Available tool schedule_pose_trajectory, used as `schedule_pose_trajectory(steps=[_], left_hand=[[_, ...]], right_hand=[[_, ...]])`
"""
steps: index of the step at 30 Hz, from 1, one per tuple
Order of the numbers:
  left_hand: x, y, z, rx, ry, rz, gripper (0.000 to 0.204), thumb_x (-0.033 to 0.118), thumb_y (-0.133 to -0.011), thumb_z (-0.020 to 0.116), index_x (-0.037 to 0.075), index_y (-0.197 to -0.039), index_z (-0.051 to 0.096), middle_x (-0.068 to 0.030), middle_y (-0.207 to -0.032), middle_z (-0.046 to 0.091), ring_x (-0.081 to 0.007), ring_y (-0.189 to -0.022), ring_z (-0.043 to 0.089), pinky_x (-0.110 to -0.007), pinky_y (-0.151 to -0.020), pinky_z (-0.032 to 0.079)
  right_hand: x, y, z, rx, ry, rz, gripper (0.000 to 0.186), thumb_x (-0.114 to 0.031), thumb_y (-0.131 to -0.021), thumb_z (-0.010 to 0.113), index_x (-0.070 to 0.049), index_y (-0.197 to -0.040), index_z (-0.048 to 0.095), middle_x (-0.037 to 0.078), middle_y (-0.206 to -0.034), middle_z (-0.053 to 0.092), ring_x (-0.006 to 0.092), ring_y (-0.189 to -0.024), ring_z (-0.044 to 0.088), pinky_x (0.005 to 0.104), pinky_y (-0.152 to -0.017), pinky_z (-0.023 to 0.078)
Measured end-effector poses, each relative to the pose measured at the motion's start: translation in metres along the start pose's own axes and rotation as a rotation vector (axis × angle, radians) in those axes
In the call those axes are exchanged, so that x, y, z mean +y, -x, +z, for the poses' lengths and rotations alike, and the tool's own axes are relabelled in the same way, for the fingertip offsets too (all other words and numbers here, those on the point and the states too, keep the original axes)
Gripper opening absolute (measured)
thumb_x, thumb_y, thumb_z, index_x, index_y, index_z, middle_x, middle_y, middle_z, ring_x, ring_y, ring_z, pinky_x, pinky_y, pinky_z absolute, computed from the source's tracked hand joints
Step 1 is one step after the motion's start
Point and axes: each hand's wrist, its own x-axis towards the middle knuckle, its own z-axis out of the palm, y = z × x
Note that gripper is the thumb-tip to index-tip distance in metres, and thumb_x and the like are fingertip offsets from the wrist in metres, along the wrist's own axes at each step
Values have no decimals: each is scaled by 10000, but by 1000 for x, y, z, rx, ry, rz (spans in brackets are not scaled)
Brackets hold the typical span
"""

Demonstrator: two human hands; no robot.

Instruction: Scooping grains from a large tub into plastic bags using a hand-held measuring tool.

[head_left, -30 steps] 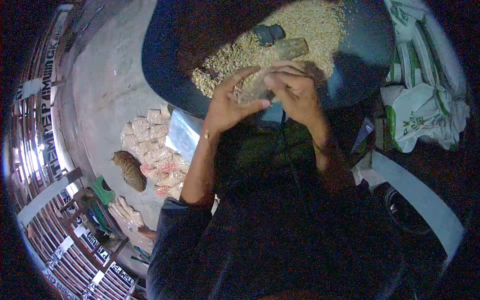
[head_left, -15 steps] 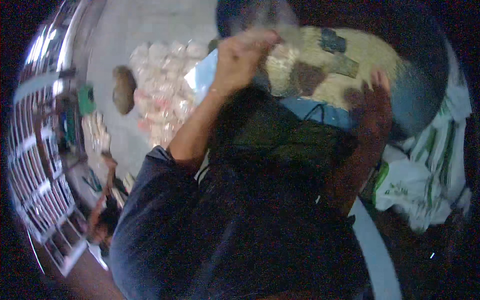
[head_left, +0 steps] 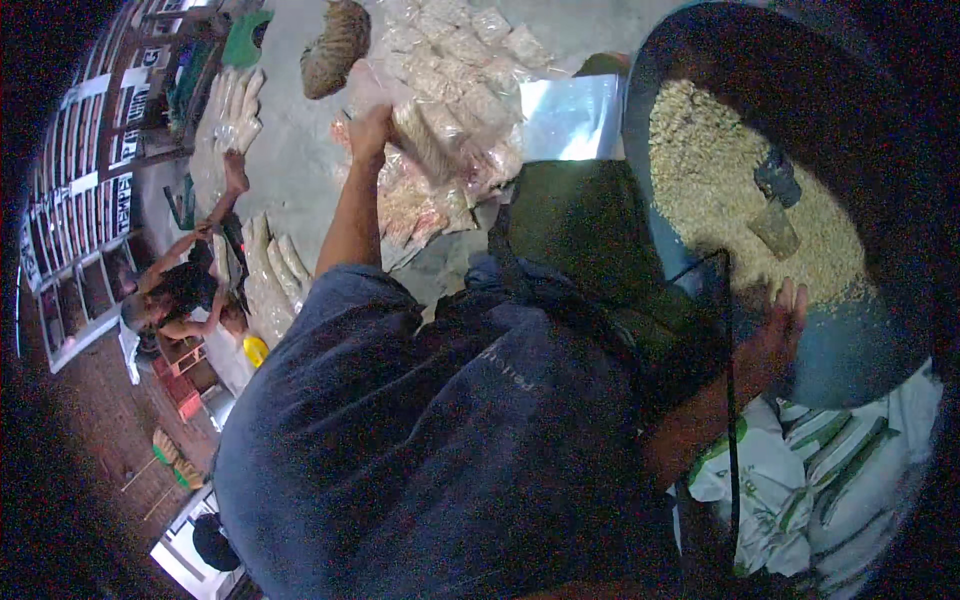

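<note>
1. Head view, left side: the left hand (head_left: 372, 128) is reaching out at about eleven o'clock and closing around one end of a small clear filled bag (head_left: 425, 140). The fingers are wrapping the bag's near end, so the grip is closed on it.

2. The bag is hanging over the pile of filled bags (head_left: 455, 105) on the grey floor (head_left: 300, 150), at twelve o'clock from the person's chest; whether its far end is touching the pile, I cannot tell.

3. Handling, as a judgement: the bag is looking light but floppy, with loose contents shifting inside a thin, slick film. Gripping it at the gathered end, as now, is likely letting it sag; cupping it under the belly would steady it. The film is probably tearing easily under a pinch.

4. Head view, right side: the right hand (head_left: 770, 335) is lying at three o'clock with fingers spread and open, gripping nothing, touching the near rim of the big dark basin (head_left: 880, 350).

5. The basin is holding a heap of pale grain (head_left: 720, 200), with a dark scoop (head_left: 778, 180) and a clear cup (head_left: 775, 228) lying on it.

6. At nine o'clock, another person (head_left: 185, 285) is sitting beside rows of long bags (head_left: 265, 275), well apart.
</note>
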Motion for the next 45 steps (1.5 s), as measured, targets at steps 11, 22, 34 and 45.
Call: schedule_pose_trajectory(steps=[11, 22, 34, 45], left_hand=[[-79, 16, 78, -409, -321, -149, 610, 484, -827, 626, -27, -1158, 591, -133, -987, 641, -235, -893, 609, -361, -746, 481], [156, 119, 151, -597, 360, -65, 346, 268, -805, 733, -13, -989, 650, -64, -870, 673, -120, -780, 615, -265, -717, 482], [146, 118, 159, -434, 14, -87, 358, 314, -848, 665, -19, -980, 664, -56, -829, 653, -115, -723, 558, -276, -667, 453], [145, 119, 151, -489, 206, -143, 267, 249, -897, 620, -1, -983, 661, 0, -848, 644, -73, -721, 555, -239, -650, 439]], right_hand=[[10, -41, 63, -198, -704, 423, 408, -231, -920, 566, 11, -1246, 532, 157, -1267, 549, 211, -1077, 576, 309, -877, 477], [-178, -153, 110, -328, -758, -447, 303, -273, -786, 702, -66, -1007, 695, 137, -859, 648, 296, -800, 609, 371, -755, 493], [-129, -133, 147, -394, -1439, 569, 242, -86, -862, 625, 24, -1077, 644, 97, -999, 660, 172, -891, 618, 286, -754, 503], [-1, -110, 147, 252, -655, 422, 285, -39, -814, 549, -1, -1086, 625, 211, -1123, 607, 335, -1027, 593, 335, -850, 495]])
